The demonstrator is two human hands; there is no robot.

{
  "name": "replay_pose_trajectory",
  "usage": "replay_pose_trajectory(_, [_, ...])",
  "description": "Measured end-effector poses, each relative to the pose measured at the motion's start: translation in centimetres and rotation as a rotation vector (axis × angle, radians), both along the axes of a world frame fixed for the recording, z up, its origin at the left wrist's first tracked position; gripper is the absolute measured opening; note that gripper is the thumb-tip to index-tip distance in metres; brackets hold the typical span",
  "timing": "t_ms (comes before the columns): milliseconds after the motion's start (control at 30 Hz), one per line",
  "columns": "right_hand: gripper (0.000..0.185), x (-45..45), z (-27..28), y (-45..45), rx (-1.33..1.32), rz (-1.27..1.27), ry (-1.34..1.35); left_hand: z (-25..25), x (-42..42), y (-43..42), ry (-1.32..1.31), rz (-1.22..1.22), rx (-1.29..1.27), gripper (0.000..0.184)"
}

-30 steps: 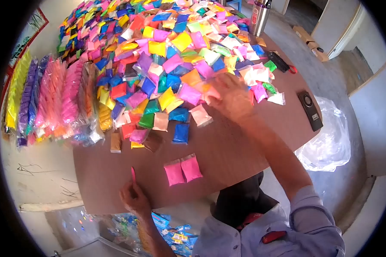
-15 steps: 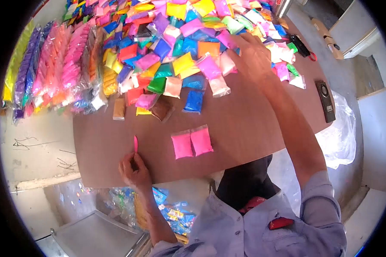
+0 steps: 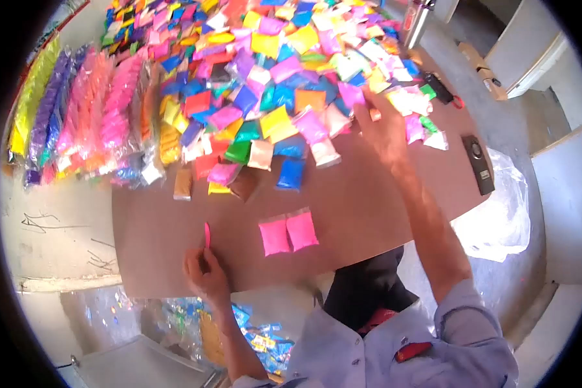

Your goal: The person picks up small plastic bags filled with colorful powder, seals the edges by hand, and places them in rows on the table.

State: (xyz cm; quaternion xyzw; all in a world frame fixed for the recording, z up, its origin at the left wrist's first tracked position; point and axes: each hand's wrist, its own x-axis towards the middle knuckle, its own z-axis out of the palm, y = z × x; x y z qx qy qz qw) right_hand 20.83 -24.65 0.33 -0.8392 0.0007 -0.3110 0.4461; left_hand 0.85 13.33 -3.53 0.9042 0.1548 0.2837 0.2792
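My left hand (image 3: 206,272) rests at the table's near left edge, its fingers closed on a thin pink strip (image 3: 207,235) that stands up from them. Two pink packets (image 3: 288,232) lie side by side on the brown table (image 3: 355,213), right of that hand. My right hand (image 3: 380,123) is at the near right edge of a big pile of coloured packets (image 3: 279,123). A small orange-white piece shows by its fingers, but the fingertips are blurred, and I cannot make out whether they hold anything. A purple-pink packet (image 3: 352,94) is just beyond them.
Long clear bags of coloured packets (image 3: 119,107) lie at the left. A steel flask (image 3: 418,24) stands at the back right, with a black case (image 3: 438,88) and a black device (image 3: 477,164) nearer. Blue wrappers (image 3: 265,343) lie below the table edge, and clear plastic on the floor at right.
My right hand has moved around the pile's edge, and the packets near it have shifted, a purple one now overlapping a pale one. My left hand keeps the strip. The camera view has shifted.
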Motion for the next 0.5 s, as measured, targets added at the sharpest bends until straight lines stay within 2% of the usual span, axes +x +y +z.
replay_pose_trajectory(33, [0.030, -1.5, -0.2, 0.0, 0.212, 0.024, 0.154, 0.1, 0.1, -0.2, -0.020, -0.012, -0.005, 0.006])
replay_pose_trajectory(100, [0.023, -5.3, 0.9, -0.7, 0.340, 0.118, 0.347, 0.6, -0.1, -0.2, -0.005, -0.013, 0.095, 0.007])
replay_pose_trajectory(133, [0.023, -6.9, 1.1, -0.7, 0.346, 0.109, 0.327, 0.6, -0.3, 0.0, -0.024, -0.025, 0.100, 0.007])
replay_pose_trajectory(200, [0.019, -9.6, 1.4, -0.8, 0.702, 0.202, 0.485, 0.1, -0.4, 0.5, 0.001, -0.016, 0.103, 0.011])
replay_pose_trajectory(233, [0.019, -10.9, 1.2, -0.7, 0.707, 0.198, 0.464, 0.0, -0.6, 0.8, -0.017, -0.026, 0.108, 0.011])
replay_pose_trajectory(300, [0.018, -12.9, 0.2, -0.5, 0.888, 0.266, 0.440, -0.3, -1.0, 1.3, -0.038, 0.016, -0.105, 0.018])
replay_pose_trajectory(333, [0.018, -13.8, -0.6, -0.7, 0.891, 0.263, 0.423, -0.6, -1.2, 1.6, -0.051, 0.005, -0.102, 0.018])
replay_pose_trajectory(400, [0.014, -15.3, -1.1, -1.0, 0.811, 0.290, 0.391, -0.2, -1.1, 1.4, -0.340, -0.029, -0.345, 0.019])
replay_pose_trajectory(433, [0.014, -16.3, -0.8, -0.9, 0.815, 0.281, 0.376, 0.3, -1.1, 0.8, -0.348, -0.045, -0.344, 0.019])
replay_pose_trajectory(500, [0.016, -18.1, 0.3, -0.4, 0.782, 0.409, 0.151, 2.1, -2.2, -1.8, -0.271, -0.166, -0.373, 0.023])
